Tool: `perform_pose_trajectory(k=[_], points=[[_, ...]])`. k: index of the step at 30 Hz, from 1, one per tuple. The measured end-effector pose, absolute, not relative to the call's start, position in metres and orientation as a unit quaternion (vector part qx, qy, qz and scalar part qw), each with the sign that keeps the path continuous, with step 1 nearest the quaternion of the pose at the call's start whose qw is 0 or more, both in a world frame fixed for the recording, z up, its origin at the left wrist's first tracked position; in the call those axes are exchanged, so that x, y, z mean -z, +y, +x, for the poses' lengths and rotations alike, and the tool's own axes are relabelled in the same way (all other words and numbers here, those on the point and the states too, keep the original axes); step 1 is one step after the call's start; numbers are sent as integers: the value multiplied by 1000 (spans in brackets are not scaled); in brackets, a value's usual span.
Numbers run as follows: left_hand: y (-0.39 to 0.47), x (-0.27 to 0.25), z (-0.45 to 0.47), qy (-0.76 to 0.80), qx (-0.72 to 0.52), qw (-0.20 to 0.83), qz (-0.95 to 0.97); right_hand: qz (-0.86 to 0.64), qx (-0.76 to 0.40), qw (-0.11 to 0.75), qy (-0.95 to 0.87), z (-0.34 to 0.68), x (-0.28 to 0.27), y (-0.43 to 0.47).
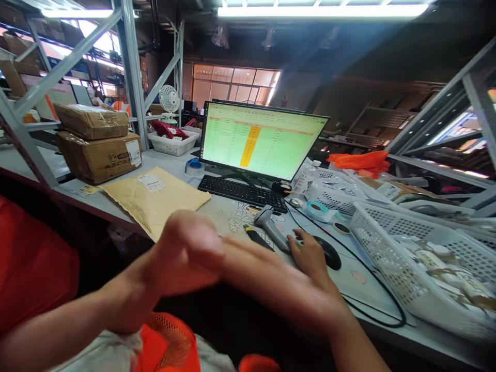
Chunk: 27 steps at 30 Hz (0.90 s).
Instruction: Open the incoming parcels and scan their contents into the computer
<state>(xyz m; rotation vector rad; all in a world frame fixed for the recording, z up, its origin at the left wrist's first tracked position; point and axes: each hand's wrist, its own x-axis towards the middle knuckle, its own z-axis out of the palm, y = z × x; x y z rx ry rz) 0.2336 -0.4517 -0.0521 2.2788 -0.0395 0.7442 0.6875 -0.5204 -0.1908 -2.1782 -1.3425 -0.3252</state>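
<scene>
My left hand (189,253) comes in from the lower left, smeared by motion. Its fingers cannot be made out. Against it, or just behind it, my right hand (259,268) stretches in from the lower right, also blurred, with straight, flat fingers whose tips are hidden behind the left hand. No object shows in either. Beyond them, a third hand (310,253), seemingly another person's, rests beside a black mouse (329,253); its arm is partly hidden by my right forearm. Near that hand lie a grey barcode scanner (271,230) and a black-and-yellow tool (258,236), possibly a cutter.
A yellow padded envelope (155,194) and stacked cardboard boxes (101,155) lie to the left. Behind the keyboard (240,192) stands a monitor (259,139) with a spreadsheet. White baskets (387,258) of packed goods line the right. A black cable (372,276) crosses the desk.
</scene>
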Motion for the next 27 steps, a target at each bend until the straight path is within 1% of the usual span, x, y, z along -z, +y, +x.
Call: perform_pose_trajectory(k=[2, 3, 5, 6, 8, 10, 12, 15, 18, 22, 27], points=[[-414, 50, 249, 27, -286, 326, 900, -818, 101, 262, -502, 687, 192, -523], [-396, 56, 254, 82, -285, 286, 911, -819, 97, 258, -504, 687, 192, -524], [-360, 83, 257, 252, -270, 167, 914, -820, 97, 250, -506, 686, 193, -525], [-344, 103, 256, 331, -243, 109, 905, -820, 99, 245, -508, 685, 193, -525], [-316, 147, 249, 436, -129, 75, 887, -818, 104, 238, -513, 682, 194, -524], [-299, 186, 243, 459, -77, 38, 884, -815, 106, 227, -522, 679, 194, -523], [-293, 207, 241, 456, -73, 15, 887, -812, 102, 208, -536, 674, 193, -521], [-296, 205, 246, 458, -66, 8, 886, -816, 95, 176, -542, 667, 190, -519], [-301, 181, 255, 479, -43, 18, 877, -824, 94, 145, -540, 662, 188, -519], [-315, 155, 265, 519, -50, 16, 853, -823, 99, 120, -546, 661, 189, -519], [-389, 158, 295, 484, -56, 47, 872, -838, 53, 110, -531, 662, 181, -503]])
